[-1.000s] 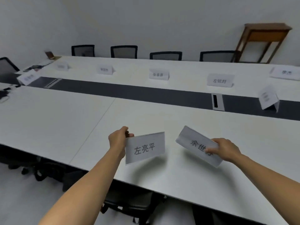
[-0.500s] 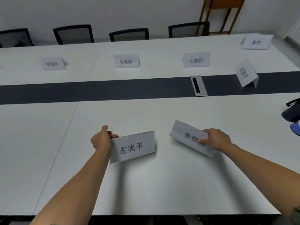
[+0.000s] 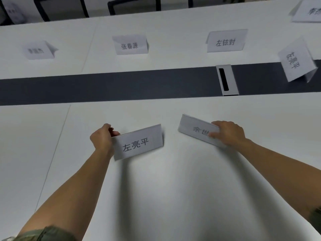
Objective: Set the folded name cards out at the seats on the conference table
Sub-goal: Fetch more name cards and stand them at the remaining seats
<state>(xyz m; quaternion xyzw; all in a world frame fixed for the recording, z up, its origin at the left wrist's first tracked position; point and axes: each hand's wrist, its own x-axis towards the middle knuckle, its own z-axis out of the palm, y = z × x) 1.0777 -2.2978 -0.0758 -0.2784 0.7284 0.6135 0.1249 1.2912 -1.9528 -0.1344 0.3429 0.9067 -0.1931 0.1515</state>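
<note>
My left hand [image 3: 102, 138] pinches the left end of a folded name card [image 3: 138, 142] printed 左亮平, fingers closed over its top edge, the card face-up toward me and low over the white surface [image 3: 173, 197]; I cannot tell whether its bottom edge touches. My right hand [image 3: 227, 133] is closed over the right end of a second card [image 3: 196, 129], thumb on its face and covering part of the print, of which 余世 shows; the card is tilted, its left end farther from me. The two cards are near each other but apart, between my hands.

Beyond my hands a dark strip [image 3: 121, 86] runs across the surface, with a grey cable slot [image 3: 226, 80] set in it ahead of my right hand. Past the strip, four cards stand along the far side: a blurred one [image 3: 40, 50] ahead-left of my left hand, 张春源 [image 3: 130, 44] straight beyond it, 左铉封 [image 3: 225, 41] beyond my right hand, and one cut by the frame's top right corner [image 3: 307, 11]. Another card [image 3: 297, 60] stands askew at the strip's right end. Black chair backs [image 3: 132, 5] line the far edge.
</note>
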